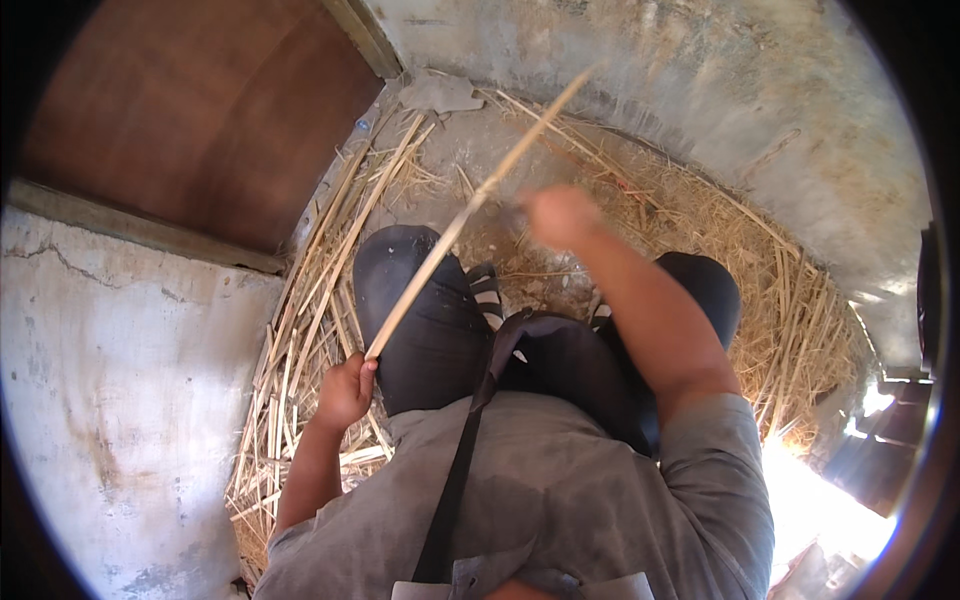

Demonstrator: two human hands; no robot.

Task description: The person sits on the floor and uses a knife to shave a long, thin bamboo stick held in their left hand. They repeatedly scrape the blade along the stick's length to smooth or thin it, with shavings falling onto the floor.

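Observation:
My left hand (pixel 345 392) is closed around the lower end of a long, pale bamboo strip (pixel 432 264). The strip slants up and away to the right across my left knee, and its far tip is over the ground near the wall. My right hand (pixel 562 217) is a fist just right of the strip's middle, smeared by motion. A faint dark blur lies between this fist and the strip; I cannot make out what it is.
Split strips (pixel 300 330) lie piled along my left side. Shavings and more strips (pixel 790 330) cover the ground at the right. Stained walls (pixel 690 90) curve close around me, with a brown door-like panel (pixel 200 110) at upper left. My dark-trousered knees (pixel 415 310) are bent beneath my hands.

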